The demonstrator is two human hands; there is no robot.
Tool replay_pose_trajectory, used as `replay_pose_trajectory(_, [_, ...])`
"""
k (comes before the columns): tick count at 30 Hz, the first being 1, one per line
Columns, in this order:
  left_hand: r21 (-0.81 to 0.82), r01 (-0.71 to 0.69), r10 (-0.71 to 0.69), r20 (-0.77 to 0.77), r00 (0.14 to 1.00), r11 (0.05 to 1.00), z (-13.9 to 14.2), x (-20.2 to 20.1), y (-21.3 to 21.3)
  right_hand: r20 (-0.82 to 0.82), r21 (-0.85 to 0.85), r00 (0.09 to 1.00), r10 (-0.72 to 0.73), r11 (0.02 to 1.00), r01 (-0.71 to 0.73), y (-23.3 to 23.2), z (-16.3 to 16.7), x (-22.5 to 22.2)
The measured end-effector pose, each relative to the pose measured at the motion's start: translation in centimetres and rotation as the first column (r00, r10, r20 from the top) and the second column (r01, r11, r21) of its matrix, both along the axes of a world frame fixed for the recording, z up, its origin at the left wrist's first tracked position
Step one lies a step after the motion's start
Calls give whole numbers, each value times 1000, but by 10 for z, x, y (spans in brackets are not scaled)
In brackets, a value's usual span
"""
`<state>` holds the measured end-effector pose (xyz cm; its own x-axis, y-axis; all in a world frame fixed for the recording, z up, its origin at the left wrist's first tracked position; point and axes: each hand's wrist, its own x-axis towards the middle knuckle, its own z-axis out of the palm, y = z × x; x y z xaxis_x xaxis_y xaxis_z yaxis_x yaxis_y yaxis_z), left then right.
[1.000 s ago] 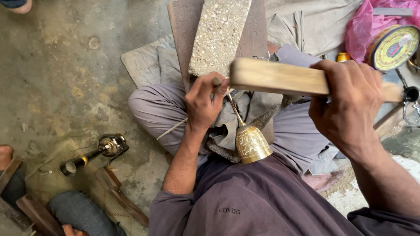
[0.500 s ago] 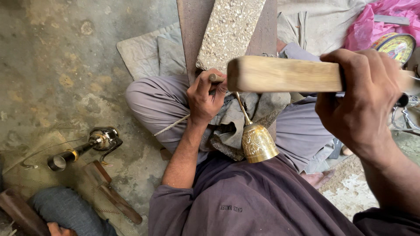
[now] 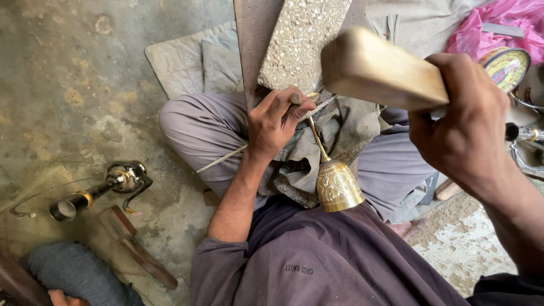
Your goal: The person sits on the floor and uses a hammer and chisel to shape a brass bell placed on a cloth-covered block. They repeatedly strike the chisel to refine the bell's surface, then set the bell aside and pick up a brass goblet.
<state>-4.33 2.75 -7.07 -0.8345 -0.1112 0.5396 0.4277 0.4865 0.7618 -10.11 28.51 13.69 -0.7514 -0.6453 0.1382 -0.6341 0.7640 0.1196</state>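
Raised higher than half a second ago: wooden mallet [image 3: 385, 71], clenched in right hand [image 3: 462, 122].
Left hand [image 3: 275, 122], wrist bent, fingers [image 3: 292, 110] pinching thin punch [image 3: 296, 98] above engraved brass goblet [image 3: 335, 184].

Place: floor-level metalcraft workshop
Signs: stained concrete floor [image 3: 73, 73], engraved brass goblet [image 3: 338, 186], wooden mallet [image 3: 381, 68], blowtorch [image 3: 107, 184]

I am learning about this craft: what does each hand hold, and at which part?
The right hand grips a wooden mallet at one end. The left hand pinches a small metal punch near its top, beside the brass goblet.
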Motion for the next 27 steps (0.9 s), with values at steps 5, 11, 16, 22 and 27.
replay_pose_trajectory(5, [-17, 24, -22, 77, 997, 1000, -1, -1, -7, -17, 38, 1000, -6, 999, 7, -2, -1, 3])
replay_pose_trajectory(11, [-85, -1, 2, 10, 1000, 996, -7, 1, -3, -133, 137, 991, -22, 990, 41, -2, 3, 12])
replay_pose_trajectory(16, [-18, -83, 81, -77, 994, 996, -9, 6, -2, 38, -138, 999, -6, 990, 11, -1, 10, 9])
replay_pose_trajectory(22, [-2, -58, 58, -29, 998, 998, -6, 5, 0, -249, 122, 966, 75, 992, -46, -11, 10, 22])
replay_pose_trajectory(27, [-32, -26, 22, -109, 994, 999, -2, 8, -6, -178, 113, 983, 38, 993, -18, -10, 10, 27])
